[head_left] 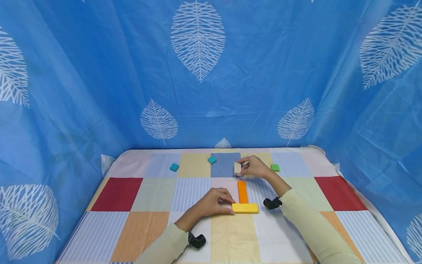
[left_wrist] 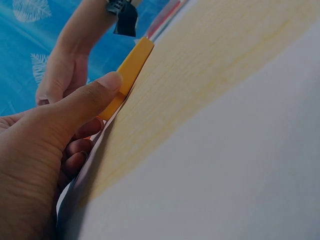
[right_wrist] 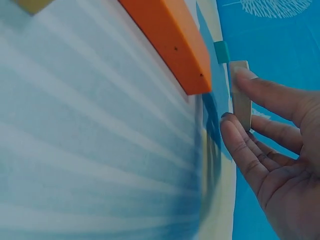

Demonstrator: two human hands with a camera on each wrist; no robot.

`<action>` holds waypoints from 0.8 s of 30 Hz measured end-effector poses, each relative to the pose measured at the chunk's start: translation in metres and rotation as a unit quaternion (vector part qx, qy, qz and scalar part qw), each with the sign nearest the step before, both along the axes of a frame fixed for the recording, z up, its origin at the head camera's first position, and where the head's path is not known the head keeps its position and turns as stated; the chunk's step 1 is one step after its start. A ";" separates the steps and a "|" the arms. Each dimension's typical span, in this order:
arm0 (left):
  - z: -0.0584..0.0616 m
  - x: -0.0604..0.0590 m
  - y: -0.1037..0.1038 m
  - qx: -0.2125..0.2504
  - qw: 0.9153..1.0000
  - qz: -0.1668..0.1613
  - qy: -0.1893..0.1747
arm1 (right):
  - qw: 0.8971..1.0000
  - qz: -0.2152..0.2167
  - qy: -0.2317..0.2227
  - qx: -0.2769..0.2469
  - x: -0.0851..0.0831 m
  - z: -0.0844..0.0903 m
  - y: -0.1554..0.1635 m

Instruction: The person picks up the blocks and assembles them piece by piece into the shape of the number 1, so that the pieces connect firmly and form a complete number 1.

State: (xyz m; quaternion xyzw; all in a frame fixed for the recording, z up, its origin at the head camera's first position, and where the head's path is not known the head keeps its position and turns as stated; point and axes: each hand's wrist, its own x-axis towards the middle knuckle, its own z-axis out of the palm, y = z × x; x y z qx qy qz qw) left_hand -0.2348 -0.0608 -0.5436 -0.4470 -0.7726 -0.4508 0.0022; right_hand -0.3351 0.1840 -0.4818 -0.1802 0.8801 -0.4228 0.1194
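My left hand (head_left: 215,202) pinches the left end of a long yellow block (head_left: 245,208) lying crosswise on the patchwork cloth. In the left wrist view its thumb lies along the near side of the yellow block (left_wrist: 131,70), with the other fingers curled behind. From the yellow block's far side an orange block (head_left: 242,192) points away, so the two form an upside-down T. Farther back, my right hand (head_left: 255,167) holds a small beige block (head_left: 237,168) between thumb and fingers. The right wrist view shows this beige block (right_wrist: 242,102) upright in the grip, beyond the end of the orange block (right_wrist: 175,47).
Two teal blocks (head_left: 174,167) (head_left: 212,160) lie toward the back, left of the right hand. A green block (head_left: 275,168) sits just right of that hand. Blue curtains (head_left: 230,110) with white leaf prints enclose the back and sides of the cloth-covered table (head_left: 151,194).
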 end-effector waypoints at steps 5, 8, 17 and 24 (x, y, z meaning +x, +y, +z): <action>0.000 0.001 0.000 -0.005 1.000 0.003 -0.007 | 1.000 0.003 -0.002 0.004 -0.001 -0.001 0.005; 0.000 0.001 0.000 -0.007 1.000 0.005 -0.011 | 1.000 0.008 -0.004 0.000 0.000 -0.001 0.008; 0.000 0.002 0.001 -0.008 1.000 0.004 -0.018 | 1.000 0.020 -0.009 0.006 0.003 -0.010 0.017; 0.003 0.003 0.001 -0.008 1.000 0.010 -0.026 | 1.000 0.013 0.002 0.015 0.004 -0.013 0.017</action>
